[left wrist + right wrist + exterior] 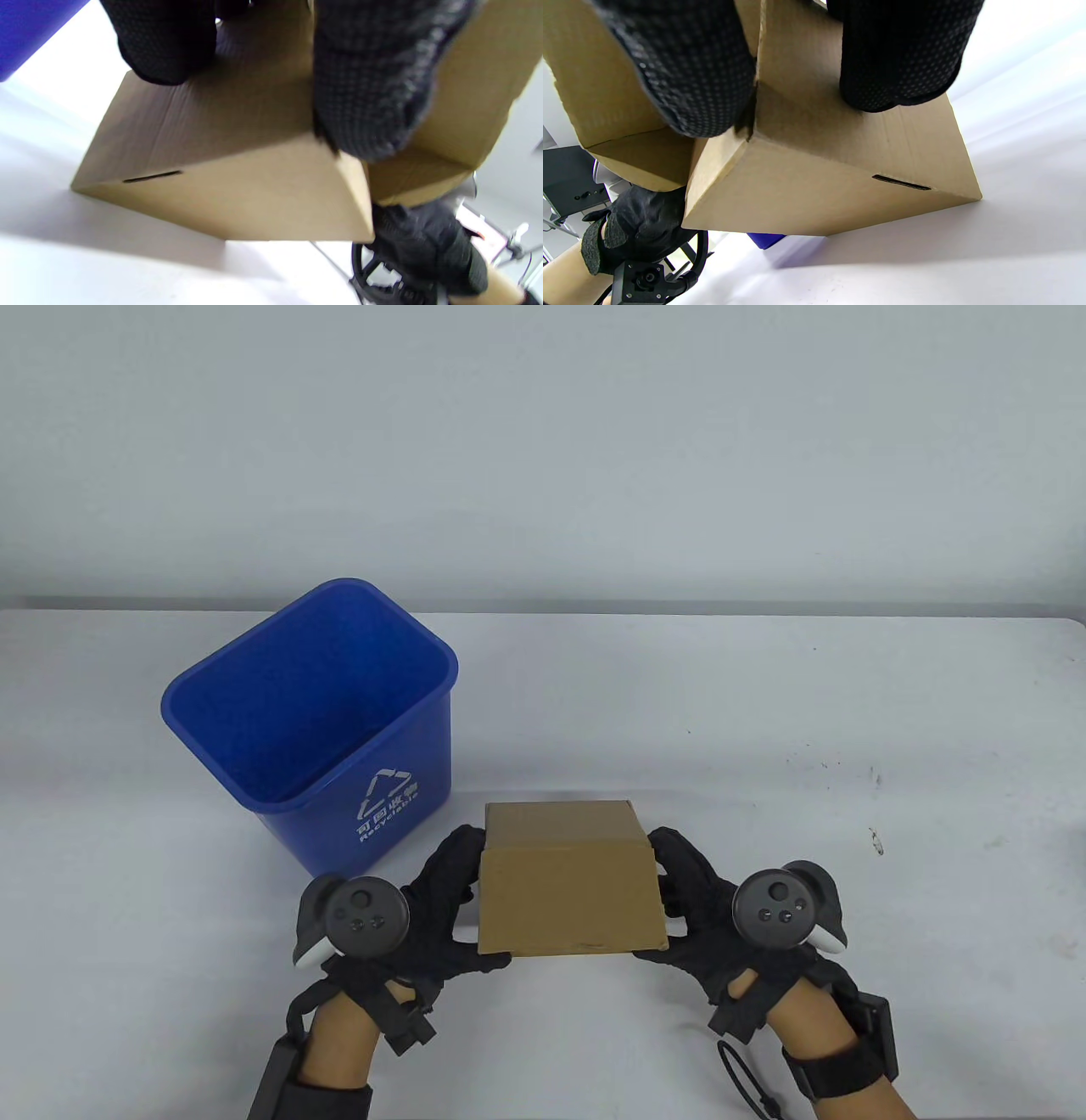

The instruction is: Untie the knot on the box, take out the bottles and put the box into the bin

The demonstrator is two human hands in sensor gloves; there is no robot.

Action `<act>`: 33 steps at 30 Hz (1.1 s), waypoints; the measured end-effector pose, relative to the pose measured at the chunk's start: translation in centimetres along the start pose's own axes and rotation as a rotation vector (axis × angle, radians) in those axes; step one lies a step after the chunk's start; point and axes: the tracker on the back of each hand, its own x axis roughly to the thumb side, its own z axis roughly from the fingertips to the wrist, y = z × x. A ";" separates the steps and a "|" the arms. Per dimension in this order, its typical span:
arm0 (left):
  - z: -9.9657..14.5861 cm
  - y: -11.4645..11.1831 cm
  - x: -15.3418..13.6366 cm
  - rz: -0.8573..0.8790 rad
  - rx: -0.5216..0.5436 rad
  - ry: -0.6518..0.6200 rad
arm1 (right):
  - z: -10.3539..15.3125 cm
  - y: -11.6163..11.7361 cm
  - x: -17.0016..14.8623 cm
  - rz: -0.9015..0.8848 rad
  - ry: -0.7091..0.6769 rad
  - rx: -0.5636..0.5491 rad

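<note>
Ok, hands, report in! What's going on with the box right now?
Left hand and right hand grip the box by its sides. Box tilted. Blue bin stands behind-left. Nothing between them.

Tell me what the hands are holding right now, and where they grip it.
Both hands hold the cardboard box: left hand on its left side, right hand on its right side.
</note>
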 end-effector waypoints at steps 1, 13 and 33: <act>0.0 -0.2 -0.2 0.031 0.001 -0.002 | 0.0 0.0 -0.1 -0.012 -0.006 0.008; 0.2 -0.1 -0.4 0.061 0.054 -0.001 | -0.1 0.2 -0.4 -0.062 0.000 -0.032; 0.5 -0.7 -1.7 0.275 0.132 0.073 | -0.2 2.1 -0.5 -0.179 0.122 0.008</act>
